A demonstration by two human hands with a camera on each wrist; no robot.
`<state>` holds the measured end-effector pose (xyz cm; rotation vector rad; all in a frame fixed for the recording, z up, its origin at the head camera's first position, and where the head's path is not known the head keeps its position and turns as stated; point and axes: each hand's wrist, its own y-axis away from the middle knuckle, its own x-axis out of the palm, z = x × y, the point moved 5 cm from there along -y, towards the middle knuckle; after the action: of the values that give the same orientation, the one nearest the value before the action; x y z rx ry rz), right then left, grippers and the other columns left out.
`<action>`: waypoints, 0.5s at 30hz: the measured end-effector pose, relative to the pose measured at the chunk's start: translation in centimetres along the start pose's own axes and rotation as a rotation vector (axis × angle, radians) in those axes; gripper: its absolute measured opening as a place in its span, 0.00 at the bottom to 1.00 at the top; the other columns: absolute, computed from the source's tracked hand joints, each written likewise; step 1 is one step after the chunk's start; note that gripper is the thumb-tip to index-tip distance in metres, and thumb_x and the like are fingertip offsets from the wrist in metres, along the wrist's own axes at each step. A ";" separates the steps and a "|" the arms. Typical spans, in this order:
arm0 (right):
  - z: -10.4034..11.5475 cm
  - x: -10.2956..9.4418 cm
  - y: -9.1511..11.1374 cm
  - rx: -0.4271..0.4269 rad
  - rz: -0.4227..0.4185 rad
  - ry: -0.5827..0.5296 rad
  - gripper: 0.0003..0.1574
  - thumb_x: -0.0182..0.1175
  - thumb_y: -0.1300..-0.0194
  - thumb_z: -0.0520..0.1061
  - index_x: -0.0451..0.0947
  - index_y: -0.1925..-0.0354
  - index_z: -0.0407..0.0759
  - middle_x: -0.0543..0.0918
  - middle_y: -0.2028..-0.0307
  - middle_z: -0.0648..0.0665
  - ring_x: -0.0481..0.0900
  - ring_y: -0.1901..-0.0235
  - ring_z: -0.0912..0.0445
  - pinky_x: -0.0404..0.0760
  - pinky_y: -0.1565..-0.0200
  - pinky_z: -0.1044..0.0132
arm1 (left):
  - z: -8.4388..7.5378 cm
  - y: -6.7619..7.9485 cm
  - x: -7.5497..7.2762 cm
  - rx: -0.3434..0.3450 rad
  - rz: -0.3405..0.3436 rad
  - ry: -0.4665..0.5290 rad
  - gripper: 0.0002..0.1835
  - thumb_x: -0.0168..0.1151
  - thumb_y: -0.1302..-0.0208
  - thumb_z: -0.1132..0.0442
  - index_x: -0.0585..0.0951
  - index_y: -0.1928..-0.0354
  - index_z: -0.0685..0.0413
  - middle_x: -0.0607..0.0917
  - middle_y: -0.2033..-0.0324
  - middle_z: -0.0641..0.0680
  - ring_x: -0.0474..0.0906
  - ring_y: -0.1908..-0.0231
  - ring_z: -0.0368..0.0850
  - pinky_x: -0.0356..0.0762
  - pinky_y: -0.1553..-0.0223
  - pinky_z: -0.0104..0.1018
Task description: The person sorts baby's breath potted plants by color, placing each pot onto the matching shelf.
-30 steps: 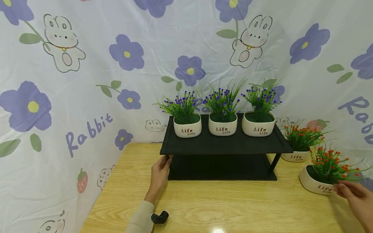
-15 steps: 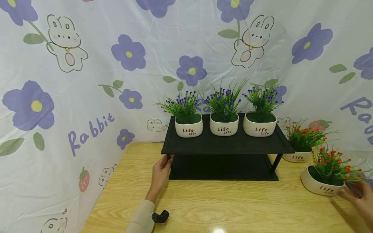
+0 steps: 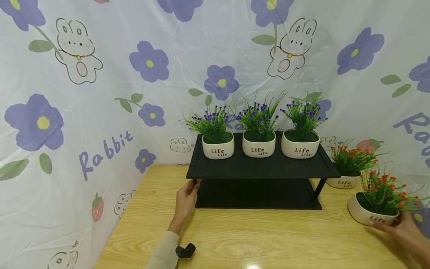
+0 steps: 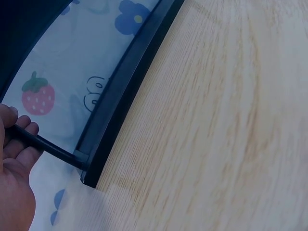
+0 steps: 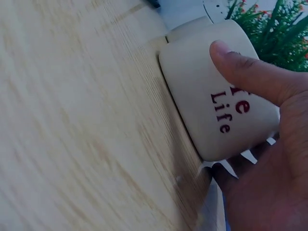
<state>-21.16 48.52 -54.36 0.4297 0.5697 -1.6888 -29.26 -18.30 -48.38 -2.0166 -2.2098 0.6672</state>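
Observation:
My left hand [image 3: 185, 196] grips the left front post [image 4: 53, 149] of a black two-tier shelf [image 3: 262, 170], fingers curled round it. At the far right, my right hand [image 3: 404, 229] holds a white flowerpot [image 3: 362, 213] with orange-red flowers and green leaves. In the right wrist view the thumb [image 5: 250, 74] lies across the pot's lettered front, while the other fingers go round its end and are partly hidden. The pot stands on the table. Three white pots with purple flowers, the left [image 3: 218, 149], middle [image 3: 258, 147] and right [image 3: 300, 146], line the upper tier.
Another orange-flowered pot [image 3: 344, 182] stands just behind the held one, close to the shelf's right side. A small black angled object [image 3: 185, 250] is by the left sleeve. A cloth printed with rabbits and flowers [image 3: 111, 74] hangs behind the wooden table [image 3: 235, 235].
My right hand has shifted from the pot's front right edge round its right end, and the thumb now presses on the front. The left hand keeps its grip on the post.

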 end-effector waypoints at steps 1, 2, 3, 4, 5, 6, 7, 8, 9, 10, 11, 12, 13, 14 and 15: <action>-0.2 0.0 -0.1 0.011 -0.002 0.013 0.63 0.67 0.35 0.47 0.31 0.24 0.73 0.52 0.42 0.77 0.52 0.56 0.86 0.64 0.66 0.82 | 0.0 0.0 0.0 0.002 0.000 0.005 0.17 0.54 0.28 0.70 0.78 0.40 0.62 0.81 0.44 0.69 0.78 0.44 0.65 0.79 0.47 0.31; -0.3 0.1 -0.1 0.019 -0.002 0.018 0.63 0.67 0.36 0.48 0.31 0.24 0.73 0.52 0.43 0.78 0.52 0.57 0.87 0.63 0.66 0.82 | 0.1 0.0 0.0 0.006 0.000 0.004 0.17 0.54 0.28 0.70 0.78 0.41 0.62 0.81 0.44 0.69 0.78 0.44 0.65 0.79 0.47 0.31; -0.4 0.2 -0.2 0.021 -0.002 0.021 0.62 0.67 0.36 0.49 0.32 0.25 0.74 0.53 0.44 0.79 0.52 0.58 0.88 0.63 0.66 0.82 | 0.1 0.0 0.0 0.008 0.000 0.002 0.17 0.54 0.28 0.70 0.78 0.41 0.62 0.81 0.44 0.68 0.78 0.44 0.65 0.79 0.47 0.31; -0.4 0.3 -0.3 0.011 -0.003 0.018 0.62 0.67 0.36 0.49 0.33 0.25 0.74 0.54 0.43 0.78 0.53 0.57 0.88 0.62 0.65 0.82 | 0.1 0.0 0.0 0.010 -0.001 0.000 0.16 0.54 0.28 0.70 0.78 0.41 0.61 0.81 0.44 0.68 0.79 0.44 0.64 0.79 0.47 0.31; -0.3 0.4 -0.4 -0.011 -0.010 0.011 0.63 0.69 0.37 0.47 0.35 0.24 0.72 0.56 0.42 0.77 0.55 0.56 0.88 0.61 0.63 0.84 | 0.0 0.0 0.0 0.012 0.000 -0.003 0.16 0.54 0.28 0.70 0.78 0.41 0.61 0.82 0.44 0.67 0.79 0.44 0.63 0.79 0.47 0.31; -0.2 0.5 -0.5 -0.032 -0.020 0.008 0.63 0.70 0.39 0.46 0.37 0.24 0.71 0.59 0.40 0.75 0.56 0.54 0.89 0.60 0.61 0.85 | 0.0 -0.1 0.0 0.012 -0.001 -0.009 0.16 0.54 0.28 0.70 0.79 0.41 0.60 0.82 0.45 0.65 0.79 0.44 0.62 0.79 0.47 0.31; -0.1 0.5 -0.5 -0.042 -0.025 0.003 0.64 0.71 0.40 0.45 0.37 0.24 0.70 0.59 0.38 0.73 0.58 0.50 0.88 0.60 0.59 0.87 | 0.0 -0.1 0.0 0.014 -0.004 -0.014 0.16 0.54 0.28 0.70 0.79 0.41 0.60 0.83 0.45 0.64 0.79 0.44 0.61 0.79 0.46 0.31; 0.0 0.6 -0.5 -0.040 -0.024 -0.010 0.66 0.71 0.40 0.45 0.36 0.24 0.70 0.58 0.34 0.70 0.58 0.44 0.85 0.61 0.49 0.87 | 0.0 -0.2 0.0 0.014 -0.006 -0.019 0.16 0.54 0.28 0.69 0.79 0.41 0.59 0.83 0.45 0.62 0.79 0.44 0.60 0.79 0.46 0.30; 0.0 0.7 -0.5 -0.027 -0.016 -0.016 0.67 0.71 0.40 0.45 0.33 0.23 0.67 0.54 0.31 0.67 0.56 0.37 0.81 0.60 0.38 0.81 | 0.0 -0.2 0.0 0.015 -0.007 -0.019 0.16 0.55 0.28 0.70 0.79 0.41 0.59 0.84 0.45 0.61 0.80 0.44 0.59 0.79 0.46 0.30; 0.0 0.7 -0.5 0.010 0.002 -0.001 0.69 0.70 0.40 0.47 0.30 0.22 0.60 0.56 0.29 0.62 0.55 0.30 0.72 0.61 0.31 0.70 | -0.1 -0.2 0.0 0.015 -0.008 -0.019 0.16 0.55 0.28 0.70 0.79 0.42 0.59 0.84 0.46 0.59 0.80 0.44 0.59 0.79 0.47 0.29; -0.1 0.7 -0.5 0.055 0.018 0.011 0.69 0.70 0.39 0.49 0.28 0.22 0.54 0.54 0.26 0.54 0.52 0.26 0.62 0.59 0.28 0.57 | -0.1 -0.2 0.0 0.016 -0.011 -0.019 0.16 0.55 0.28 0.70 0.80 0.42 0.59 0.84 0.46 0.59 0.79 0.44 0.59 0.79 0.47 0.29; -0.3 0.7 -0.5 0.120 0.045 0.038 0.69 0.68 0.37 0.53 0.27 0.22 0.46 0.58 0.26 0.46 0.49 0.24 0.51 0.58 0.29 0.44 | -0.1 -0.2 0.0 0.014 -0.013 -0.020 0.16 0.55 0.28 0.70 0.80 0.42 0.59 0.84 0.46 0.59 0.80 0.44 0.58 0.78 0.47 0.28; -0.5 0.8 -0.4 0.184 0.083 0.069 0.69 0.66 0.36 0.56 0.26 0.23 0.38 0.61 0.27 0.36 0.48 0.25 0.40 0.57 0.34 0.33 | -0.1 -0.2 0.0 0.013 -0.015 -0.020 0.16 0.55 0.29 0.70 0.80 0.42 0.59 0.84 0.46 0.59 0.79 0.44 0.59 0.78 0.47 0.27; -0.6 0.8 -0.4 0.239 0.116 0.104 0.68 0.65 0.36 0.59 0.31 0.25 0.28 0.69 0.33 0.30 0.52 0.29 0.31 0.57 0.41 0.26 | -0.1 -0.2 0.0 0.012 -0.015 -0.019 0.16 0.55 0.29 0.70 0.80 0.42 0.60 0.84 0.47 0.59 0.79 0.44 0.60 0.78 0.47 0.27; -0.7 0.7 -0.5 0.285 0.152 0.139 0.66 0.64 0.36 0.62 0.39 0.28 0.19 0.78 0.43 0.25 0.57 0.35 0.24 0.62 0.44 0.27 | -0.1 -0.2 0.0 0.011 -0.015 -0.019 0.16 0.55 0.29 0.70 0.80 0.42 0.60 0.84 0.47 0.59 0.79 0.44 0.60 0.78 0.48 0.26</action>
<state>-21.77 48.45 -55.29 0.7816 0.3862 -1.6055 -29.41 -18.27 -48.24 -1.9950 -2.2242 0.6983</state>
